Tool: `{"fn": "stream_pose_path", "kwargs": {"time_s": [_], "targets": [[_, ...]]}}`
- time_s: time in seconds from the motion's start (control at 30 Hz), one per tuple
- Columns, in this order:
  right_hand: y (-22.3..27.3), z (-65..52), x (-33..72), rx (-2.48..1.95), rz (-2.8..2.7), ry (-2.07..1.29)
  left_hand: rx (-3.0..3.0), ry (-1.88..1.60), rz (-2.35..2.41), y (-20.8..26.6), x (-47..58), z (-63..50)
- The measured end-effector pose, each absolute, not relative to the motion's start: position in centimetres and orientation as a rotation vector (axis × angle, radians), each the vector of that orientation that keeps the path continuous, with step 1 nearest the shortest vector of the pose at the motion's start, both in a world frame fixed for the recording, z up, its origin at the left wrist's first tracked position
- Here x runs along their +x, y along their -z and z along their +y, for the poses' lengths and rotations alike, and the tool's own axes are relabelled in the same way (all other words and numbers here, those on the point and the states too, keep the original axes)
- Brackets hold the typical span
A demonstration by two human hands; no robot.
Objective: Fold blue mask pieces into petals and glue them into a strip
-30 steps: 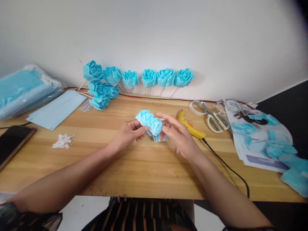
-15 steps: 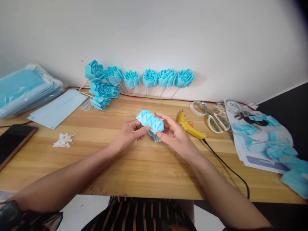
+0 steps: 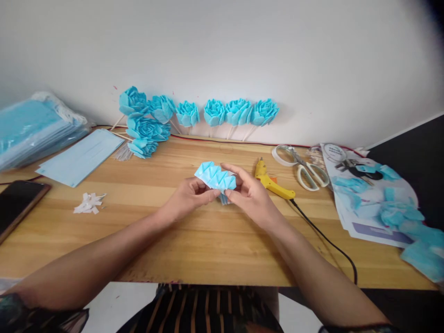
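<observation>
A strip of folded blue petals point(image 3: 214, 175), pleated into a zigzag of triangles, is held above the middle of the wooden table point(image 3: 208, 240). My left hand point(image 3: 189, 196) pinches its near left edge between thumb and fingers. My right hand point(image 3: 248, 194) grips the right end, thumb under and fingers over the top. The lower layers of the strip are hidden between the two hands.
Several finished blue flowers on sticks point(image 3: 194, 113) lean on the wall. A yellow glue gun point(image 3: 272, 184) with a black cord, scissors point(image 3: 310, 172) and tape roll point(image 3: 282, 155) lie right. Blue masks point(image 3: 78, 157), a mask stack point(image 3: 33, 127), phone point(image 3: 17, 203), white scraps point(image 3: 88, 202) lie left; blue offcuts point(image 3: 391, 208) far right.
My right hand has closed in from open fingers onto the strip's right end, and both hands have drawn closer together around it.
</observation>
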State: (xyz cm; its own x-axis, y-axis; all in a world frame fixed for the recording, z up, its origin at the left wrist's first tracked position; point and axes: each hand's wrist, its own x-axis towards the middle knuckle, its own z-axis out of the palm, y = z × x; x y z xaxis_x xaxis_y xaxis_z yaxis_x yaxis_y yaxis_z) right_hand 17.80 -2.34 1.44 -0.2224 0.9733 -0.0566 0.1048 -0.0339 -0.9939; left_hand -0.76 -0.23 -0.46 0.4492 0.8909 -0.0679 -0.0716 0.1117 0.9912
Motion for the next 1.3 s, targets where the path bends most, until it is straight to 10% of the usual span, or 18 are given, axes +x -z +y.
{"fn": "stream_pose_path", "kwargs": {"time_s": [1.3], "targets": [[-1.7, -3.3, 18.9, -0.901, -1.797, -0.738, 1.248, -0.916, 1.075, 0.8, -0.9, 0.5]]}}
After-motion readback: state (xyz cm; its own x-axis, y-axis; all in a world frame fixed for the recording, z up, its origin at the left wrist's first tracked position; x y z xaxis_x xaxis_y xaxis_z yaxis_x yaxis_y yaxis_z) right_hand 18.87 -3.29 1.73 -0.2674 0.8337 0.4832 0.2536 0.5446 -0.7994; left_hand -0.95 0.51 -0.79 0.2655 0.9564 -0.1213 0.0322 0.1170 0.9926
